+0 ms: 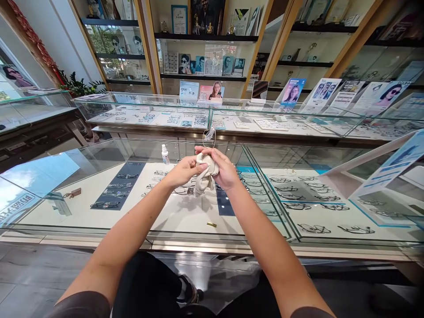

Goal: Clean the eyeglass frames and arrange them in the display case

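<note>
Both my hands are raised over the glass counter, fingers closed on a pale beige cleaning cloth [206, 180]. My left hand [184, 171] pinches the cloth from the left, its thumb across the front. From the right, my right hand [225, 170] presses the folded cloth, fingers at its top. A thin round rim, apparently part of a pair of eyeglasses [209, 138], sticks up beyond my fingertips. The rest of the glasses is hidden by cloth and hands. The cloth's loose end hangs below.
A white spray bottle [165, 154] stands on the glass display counter [185, 236], left of my hands. Eyeglass frames [114, 193] lie in rows inside. A small gold-coloured piece [211, 225] is nearer me. Sign boards [387, 172] stand at right.
</note>
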The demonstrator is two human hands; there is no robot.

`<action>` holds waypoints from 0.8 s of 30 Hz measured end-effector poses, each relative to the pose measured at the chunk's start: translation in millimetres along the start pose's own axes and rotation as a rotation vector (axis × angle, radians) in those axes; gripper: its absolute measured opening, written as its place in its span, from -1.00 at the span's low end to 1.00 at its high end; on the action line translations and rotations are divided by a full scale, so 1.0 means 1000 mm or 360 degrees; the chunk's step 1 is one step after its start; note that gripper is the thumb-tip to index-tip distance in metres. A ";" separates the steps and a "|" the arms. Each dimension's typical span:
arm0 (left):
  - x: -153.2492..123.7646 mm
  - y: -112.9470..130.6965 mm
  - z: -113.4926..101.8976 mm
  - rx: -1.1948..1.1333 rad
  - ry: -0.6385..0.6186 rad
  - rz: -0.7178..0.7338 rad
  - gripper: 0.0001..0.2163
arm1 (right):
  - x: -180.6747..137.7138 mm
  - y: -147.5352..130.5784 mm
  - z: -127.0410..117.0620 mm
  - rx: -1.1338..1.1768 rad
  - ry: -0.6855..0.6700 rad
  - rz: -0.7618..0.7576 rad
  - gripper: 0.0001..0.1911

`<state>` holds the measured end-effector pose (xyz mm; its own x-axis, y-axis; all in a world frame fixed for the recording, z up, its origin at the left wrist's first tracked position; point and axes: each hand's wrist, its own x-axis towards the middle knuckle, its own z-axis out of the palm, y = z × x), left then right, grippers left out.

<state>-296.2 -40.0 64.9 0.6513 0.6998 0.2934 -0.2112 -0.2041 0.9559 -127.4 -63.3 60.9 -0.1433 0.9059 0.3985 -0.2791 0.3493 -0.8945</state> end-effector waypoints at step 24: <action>0.001 -0.012 0.013 0.0155 0.0315 0.0297 -0.38 | -0.008 -0.003 0.015 0.0318 -0.0009 -0.0077 -0.66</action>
<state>-283.1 -45.9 53.8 0.4511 0.7620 0.4647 -0.2366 -0.3999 0.8855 -139.2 -75.2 63.5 -0.1305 0.8877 0.4416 -0.4685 0.3373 -0.8166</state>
